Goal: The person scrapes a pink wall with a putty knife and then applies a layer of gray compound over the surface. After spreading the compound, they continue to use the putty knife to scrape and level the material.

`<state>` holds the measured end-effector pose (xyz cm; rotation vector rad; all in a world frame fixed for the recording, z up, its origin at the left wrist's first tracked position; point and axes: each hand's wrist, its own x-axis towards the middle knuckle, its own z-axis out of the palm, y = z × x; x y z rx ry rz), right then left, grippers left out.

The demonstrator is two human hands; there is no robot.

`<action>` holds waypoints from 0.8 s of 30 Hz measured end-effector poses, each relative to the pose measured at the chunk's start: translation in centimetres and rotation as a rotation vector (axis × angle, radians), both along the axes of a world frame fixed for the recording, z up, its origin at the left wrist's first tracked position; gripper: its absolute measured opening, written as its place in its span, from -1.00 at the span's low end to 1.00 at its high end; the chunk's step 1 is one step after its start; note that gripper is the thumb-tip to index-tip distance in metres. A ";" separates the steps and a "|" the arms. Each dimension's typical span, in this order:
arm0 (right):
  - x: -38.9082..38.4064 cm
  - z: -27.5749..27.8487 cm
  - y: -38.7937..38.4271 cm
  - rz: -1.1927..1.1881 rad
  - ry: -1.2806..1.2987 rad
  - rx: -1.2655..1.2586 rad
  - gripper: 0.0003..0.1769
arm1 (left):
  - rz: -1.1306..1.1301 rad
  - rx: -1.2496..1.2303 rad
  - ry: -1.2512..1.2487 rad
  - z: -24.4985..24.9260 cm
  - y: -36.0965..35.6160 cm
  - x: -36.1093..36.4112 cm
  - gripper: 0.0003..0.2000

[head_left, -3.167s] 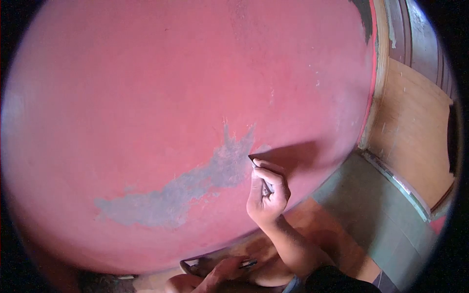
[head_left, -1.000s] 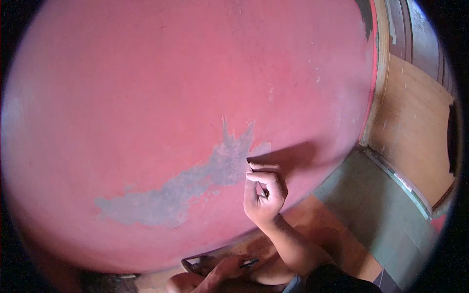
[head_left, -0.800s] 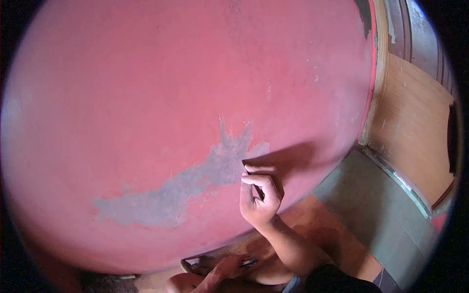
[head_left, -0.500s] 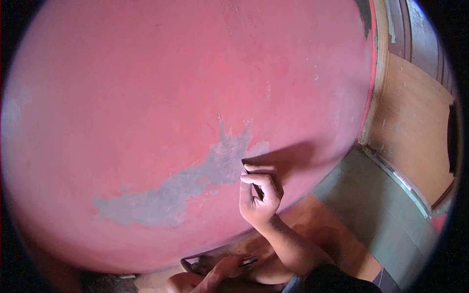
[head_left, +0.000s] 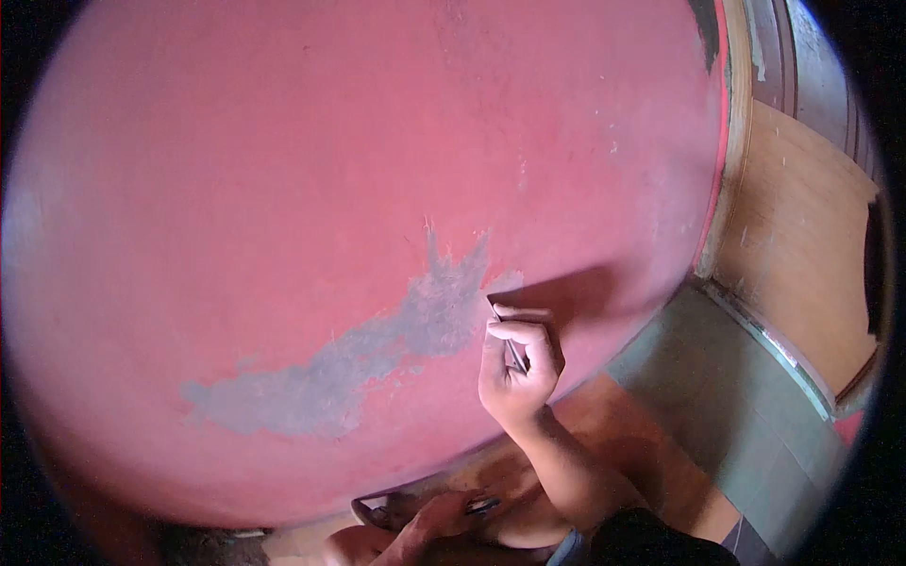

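Observation:
My right hand is pinched around a thin, dark pointed tool, whose tip reaches the red wall at the right end of a grey bare patch. The back end of the tool shows inside the curl of my fingers. Low in the view, my left hand rests by my legs, its fingers closed around a small dark object with a shiny part; I cannot tell what it is.
Right of the red wall stand a wooden strip and a tan board. Greenish floor tiles lie below them, bordering orange-brown flooring. A hard shadow of my right hand falls on the wall.
My right hand has slid a little to the right along the wall with the tool, and more of the tool's shaft shows. My left hand has barely moved.

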<state>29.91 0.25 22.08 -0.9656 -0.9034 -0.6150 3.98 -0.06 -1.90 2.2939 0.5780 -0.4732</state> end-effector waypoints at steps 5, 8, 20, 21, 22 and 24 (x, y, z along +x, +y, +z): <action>-0.7 0.3 -0.4 -0.029 -0.034 -0.030 -0.78 | -0.110 0.073 -0.088 -1.6 0.5 -0.4 -0.36; -0.8 0.2 -0.3 -0.005 -0.023 -0.033 -0.78 | 0.003 -0.028 -0.004 3.6 -0.5 0.9 -0.37; -0.5 0.2 -0.3 0.051 -0.031 -0.025 -0.76 | -0.030 -0.010 -0.033 -1.5 0.4 -0.1 -0.39; -0.6 0.1 -0.3 0.045 -0.030 -0.028 -0.76 | -0.022 0.006 -0.019 -1.0 0.3 0.0 -0.38; -0.6 0.0 -0.2 0.039 -0.030 -0.032 -0.76 | -0.016 0.022 -0.006 -0.6 0.2 0.2 -0.38; -0.8 0.0 -0.2 0.029 -0.034 -0.031 -0.75 | -0.017 0.036 -0.001 -0.3 0.1 0.4 -0.37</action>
